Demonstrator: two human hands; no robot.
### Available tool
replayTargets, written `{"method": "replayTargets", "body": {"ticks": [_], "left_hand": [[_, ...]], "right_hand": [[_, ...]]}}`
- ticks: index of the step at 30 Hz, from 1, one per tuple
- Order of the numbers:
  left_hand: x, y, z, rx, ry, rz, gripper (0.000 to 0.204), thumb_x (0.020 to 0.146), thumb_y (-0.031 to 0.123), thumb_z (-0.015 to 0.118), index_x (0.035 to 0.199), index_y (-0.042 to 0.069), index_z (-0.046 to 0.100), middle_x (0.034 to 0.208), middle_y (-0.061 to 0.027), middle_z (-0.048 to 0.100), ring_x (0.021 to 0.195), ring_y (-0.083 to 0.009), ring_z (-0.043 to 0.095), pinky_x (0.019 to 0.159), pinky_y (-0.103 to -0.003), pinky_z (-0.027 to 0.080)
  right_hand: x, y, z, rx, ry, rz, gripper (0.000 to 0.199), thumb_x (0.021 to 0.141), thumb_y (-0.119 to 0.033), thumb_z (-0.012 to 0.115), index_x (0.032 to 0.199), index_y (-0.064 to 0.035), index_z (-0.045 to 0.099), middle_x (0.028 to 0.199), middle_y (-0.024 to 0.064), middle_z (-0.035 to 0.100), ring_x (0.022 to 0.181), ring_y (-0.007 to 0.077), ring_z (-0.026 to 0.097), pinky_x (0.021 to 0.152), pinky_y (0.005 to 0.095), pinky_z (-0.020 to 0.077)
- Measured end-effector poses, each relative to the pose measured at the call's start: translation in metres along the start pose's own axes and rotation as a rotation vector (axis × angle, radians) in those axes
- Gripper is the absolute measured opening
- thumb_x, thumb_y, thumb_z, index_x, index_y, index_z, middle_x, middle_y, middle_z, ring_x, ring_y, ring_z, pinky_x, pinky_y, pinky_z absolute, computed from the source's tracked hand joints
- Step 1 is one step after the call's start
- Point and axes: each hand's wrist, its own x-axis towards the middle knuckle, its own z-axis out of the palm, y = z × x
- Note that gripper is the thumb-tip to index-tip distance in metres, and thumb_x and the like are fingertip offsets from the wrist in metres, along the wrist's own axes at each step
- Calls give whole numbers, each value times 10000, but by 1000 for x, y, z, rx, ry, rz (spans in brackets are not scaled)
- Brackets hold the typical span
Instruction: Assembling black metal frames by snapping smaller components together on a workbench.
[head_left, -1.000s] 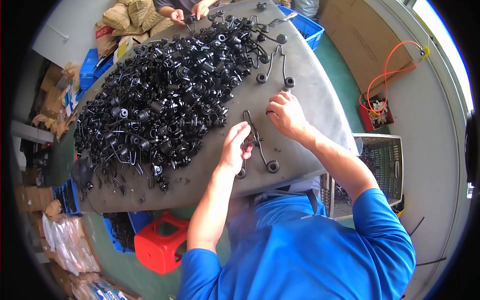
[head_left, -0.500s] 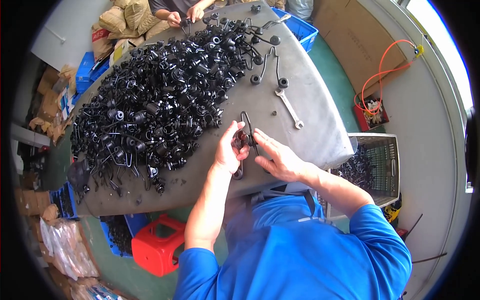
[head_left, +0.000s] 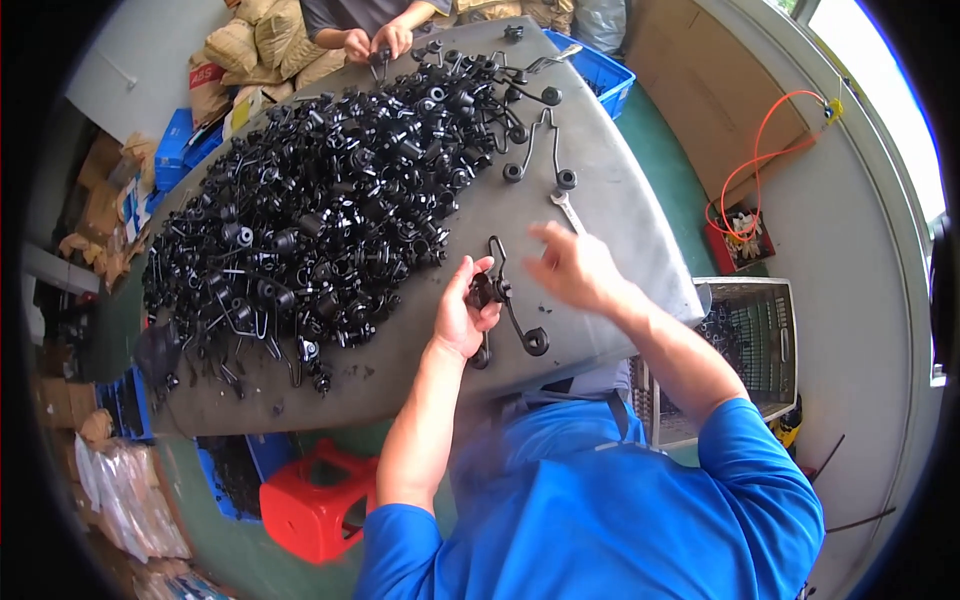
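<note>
Under the left hand (head_left: 462, 318), the black bracket (head_left: 510, 305) is partly hidden.

Left hand: my left hand (head_left: 462, 318) gripped a black bent-wire bracket with round rollers at its ends (head_left: 508, 300) on the grey tabletop (head_left: 620, 240).
Right hand: my right hand (head_left: 572, 266) hovered open just beside the bracket, fingers spread.
Wrench: a silver open-ended spanner (head_left: 566, 208) lay just beyond my right hand.
Pile: a heap of black wire brackets (head_left: 320, 220) covered the table's left part.
Across: another person's hands (head_left: 375, 42) worked at the far edge.
</note>
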Motion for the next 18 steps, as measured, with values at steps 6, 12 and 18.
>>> {"method": "replayTargets", "body": {"ticks": [6,12,18], "left_hand": [[3,-4,-5,13,-8,35,469,979,488,455,1186,78,553,727,-36,572,477,-90,436,382,-209,280],[2,0,2,41,-24,30,453,983,476,451,1186,87,566,739,-30,571,476,-89,433,385,-211,283],[9,-6,3,18,20,8,380,973,469,481,1156,165,616,750,-11,588,451,-101,442,382,-218,285]], "right_hand": [[35,67,22,-149,47,-196,233,813,-151,684,1019,-43,666,946,152,649,835,316,658,748,390,529],[2,24,22,353,-171,-329,178,829,-67,693,1002,-30,669,915,102,654,859,231,645,722,323,534],[-10,29,33,279,30,-565,210,776,-24,663,986,-35,666,944,133,640,909,327,625,789,407,530]]}}
